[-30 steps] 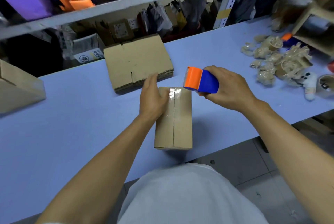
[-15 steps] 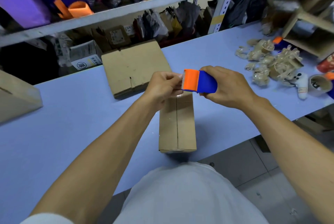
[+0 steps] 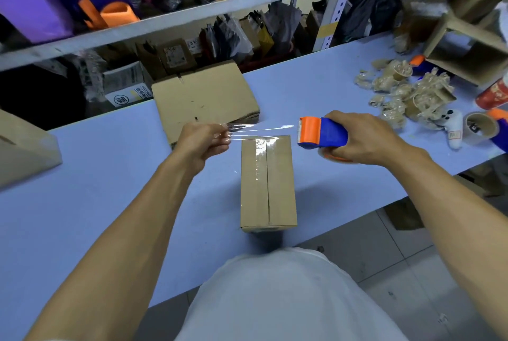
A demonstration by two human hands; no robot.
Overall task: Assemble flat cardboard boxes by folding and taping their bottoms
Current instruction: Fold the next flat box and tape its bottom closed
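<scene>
Head view: flat cardboard stack [image 3: 204,100] behind box [image 3: 268,184], tape scraps [image 3: 406,96] right.

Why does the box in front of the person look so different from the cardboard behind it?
The box is folded up into a tall shape with clear tape along its middle seam. The flat cardboard stack behind it lies unfolded on the blue table, with no tape showing. The box looks narrower, the flat cardboard stack wider. Both are plain brown cardboard.
</scene>
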